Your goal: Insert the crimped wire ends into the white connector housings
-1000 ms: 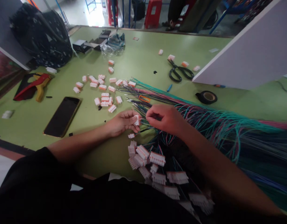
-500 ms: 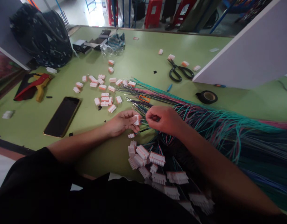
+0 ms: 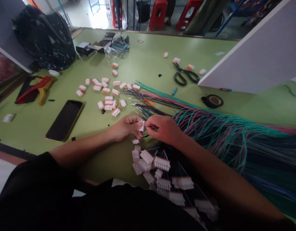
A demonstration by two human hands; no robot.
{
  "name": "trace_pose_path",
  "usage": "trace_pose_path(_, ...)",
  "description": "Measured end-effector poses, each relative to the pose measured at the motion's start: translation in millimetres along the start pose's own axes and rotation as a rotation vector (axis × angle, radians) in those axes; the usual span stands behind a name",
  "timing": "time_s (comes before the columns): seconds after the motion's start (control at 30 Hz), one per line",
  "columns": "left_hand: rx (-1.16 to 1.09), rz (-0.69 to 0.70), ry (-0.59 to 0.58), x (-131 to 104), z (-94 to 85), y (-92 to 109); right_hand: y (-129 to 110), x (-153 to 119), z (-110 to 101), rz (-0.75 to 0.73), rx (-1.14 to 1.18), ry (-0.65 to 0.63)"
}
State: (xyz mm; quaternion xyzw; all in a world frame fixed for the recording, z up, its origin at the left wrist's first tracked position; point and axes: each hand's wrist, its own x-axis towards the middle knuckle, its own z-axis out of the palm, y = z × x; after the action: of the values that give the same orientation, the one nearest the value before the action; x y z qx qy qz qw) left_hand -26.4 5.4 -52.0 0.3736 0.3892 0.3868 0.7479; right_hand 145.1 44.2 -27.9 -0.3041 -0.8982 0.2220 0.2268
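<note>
Between the thumb and fingers of my left hand point(image 3: 126, 129) is a small white-and-orange connector housing point(image 3: 141, 125). My right hand point(image 3: 162, 129) is pinched right beside it, closed on a thin wire whose end meets the housing; the fingers hide most of it. Just below my left fingertips lies a small wired connector point(image 3: 135, 141). Several larger white connectors point(image 3: 161, 163) with wires attached are heaped nearer my body. Beyond my hands, a long bundle of green, pink and dark wires point(image 3: 208, 118) runs off to the right, its bare metal ends pointing left.
Loose connector housings point(image 3: 108, 102) lie scattered left of the wires. A phone point(image 3: 65, 120), a red-and-yellow tool point(image 3: 38, 88), black scissors point(image 3: 184, 75) and black tape point(image 3: 212, 101) rest on the green table point(image 3: 143, 61). A white panel point(image 3: 256, 51) stands at the right.
My right hand has moved left, bringing the wire up to the connector housing. My left hand keeps its hold on the housing, almost in place.
</note>
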Motion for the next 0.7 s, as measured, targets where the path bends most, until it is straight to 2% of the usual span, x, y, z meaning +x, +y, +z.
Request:
trace_pose_path(0.2, 0.000, 0.040, -0.002, 0.0, 2.0, -0.3, 1.2, 2.2, -7.8, 0.124, 0.204, -0.057)
trace_pose_path(0.37, 0.052, 0.027, 0.026, -1.1, 1.8, -0.3, -4.2, 0.8, -1.6, 0.158, 0.145, -0.055)
trace_pose_path(0.43, 0.069, 0.014, 0.025, -2.4, 2.8, 0.4, -1.1, 1.6, -5.8, 0.189, 0.159, -0.142)
trace_pose_path(0.53, 0.091, 0.008, -0.026, -4.1, 5.2, 2.3, 15.2, 6.9, -25.7, 0.244, 0.183, -0.271)
trace_pose_path(0.63, 0.109, 0.010, -0.100, -4.2, 5.2, 4.4, 35.8, 14.4, -46.2, 0.393, -0.108, -0.101)
trace_pose_path(0.7, 0.121, -0.005, -0.145, -3.5, 3.0, 5.1, 42.9, 19.2, -50.8, 0.461, -0.349, -0.149)
